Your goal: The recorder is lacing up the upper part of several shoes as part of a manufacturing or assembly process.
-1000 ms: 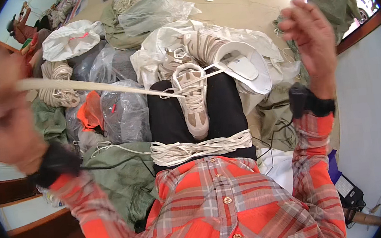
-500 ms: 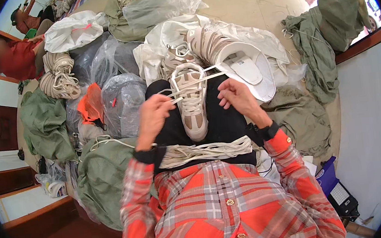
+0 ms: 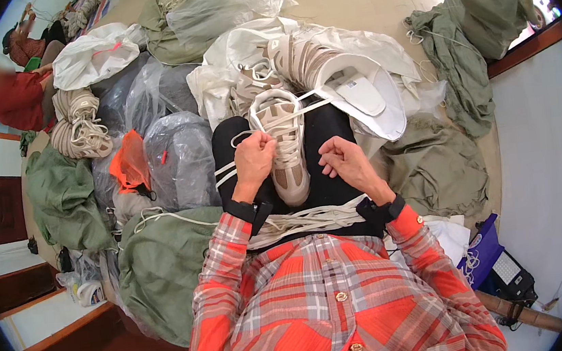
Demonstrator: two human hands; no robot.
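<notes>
- Both of your hands have come in from a wide pull: a second ago they were flung far apart with the white flat lace stretched taut between them, and now they sit close together over the beige and white lace-up sneaker (image 3: 285, 149) lying on your black-trousered lap.
- Your left hand (image 3: 254, 159) is closed on the white flat lace (image 3: 244, 137) beside the shoe's eyelets, fingers curled tight around it.
- Your right hand (image 3: 342, 162) rests half-curled just right of the sneaker; you cannot tell from here whether it pinches a lace end.
- Slack has returned: the lace now loops loosely across the tongue, which reads as a lacing pass drawn through and the next one being set up.
- More loose white laces (image 3: 299, 220) lie bundled at your waist, and a second matching sneaker (image 3: 325, 75) lies sole-up on the white plastic bag (image 3: 233, 50) beyond.
</notes>
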